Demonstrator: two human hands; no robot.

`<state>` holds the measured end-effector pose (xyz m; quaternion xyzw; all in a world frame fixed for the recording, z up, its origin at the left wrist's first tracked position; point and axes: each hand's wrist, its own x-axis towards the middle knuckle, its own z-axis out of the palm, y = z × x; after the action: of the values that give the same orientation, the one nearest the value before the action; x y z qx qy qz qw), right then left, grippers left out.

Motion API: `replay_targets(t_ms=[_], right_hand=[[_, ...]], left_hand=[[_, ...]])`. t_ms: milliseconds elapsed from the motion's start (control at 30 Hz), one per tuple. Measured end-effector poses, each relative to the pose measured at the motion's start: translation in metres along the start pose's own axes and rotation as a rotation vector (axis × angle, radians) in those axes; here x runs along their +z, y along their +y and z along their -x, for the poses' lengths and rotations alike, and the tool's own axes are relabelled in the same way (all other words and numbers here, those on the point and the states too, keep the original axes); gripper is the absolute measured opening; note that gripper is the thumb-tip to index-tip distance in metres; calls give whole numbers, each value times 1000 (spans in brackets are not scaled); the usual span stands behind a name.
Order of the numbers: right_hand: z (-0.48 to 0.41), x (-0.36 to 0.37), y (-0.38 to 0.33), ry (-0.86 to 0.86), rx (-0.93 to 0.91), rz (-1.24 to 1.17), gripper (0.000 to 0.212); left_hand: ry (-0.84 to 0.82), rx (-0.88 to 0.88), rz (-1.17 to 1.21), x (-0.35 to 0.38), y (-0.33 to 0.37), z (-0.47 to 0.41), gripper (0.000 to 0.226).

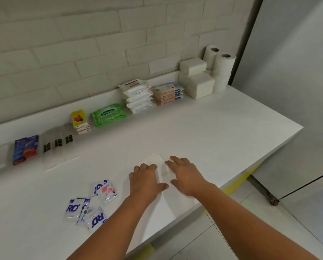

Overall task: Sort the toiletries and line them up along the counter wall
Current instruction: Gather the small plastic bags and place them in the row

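A white desk fills most of the frame and meets a white brick wall at the top. Two bare arms come in from the bottom edge. In the lower centre, near the front edge of the desk, the left hand and the right hand both lie on a flat white pack. The grip of the left hand is narrow: its fingers bend over the left part of the pack and the thumb presses on it. The grip of the right hand is wide, with relaxed fingers that only touch the right part.

Along the wall stands a row. At the upper right are toilet rolls and, just beside them, white paper blocks. To the left follow a stack of white wipes and a stack of pink and blue packs, which touch each other. Then come a green wipes pack, clear bags with black labels, blue and red boxes at the left edge, and small yellow boxes. Loose sachets lie in the lower left, apart from the row.
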<state>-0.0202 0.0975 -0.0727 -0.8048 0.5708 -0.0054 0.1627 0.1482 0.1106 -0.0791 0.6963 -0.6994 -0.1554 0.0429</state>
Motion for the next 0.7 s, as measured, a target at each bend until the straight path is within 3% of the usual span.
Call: replay_targets(t_ms=[267,433,533,633,700], right_hand=[[-6,-6,1,17,-37,7,78],[-15,-11,-4,172,-57,-92,35],[-21,-20,-14,187,-51,-173,17],[-26,-29,-31,133,5,-279,10],[-29,-34,-41,90,52,-342,17]], left_hand=[[58,61,109,-3,4,-3,45],[91,105,378,-19,-4,-4,19],[139,77,527,-37,-12,-4,18],[177,22,659,-53,-28,-3,24],[196,-15,753,-63,-40,-4,25]])
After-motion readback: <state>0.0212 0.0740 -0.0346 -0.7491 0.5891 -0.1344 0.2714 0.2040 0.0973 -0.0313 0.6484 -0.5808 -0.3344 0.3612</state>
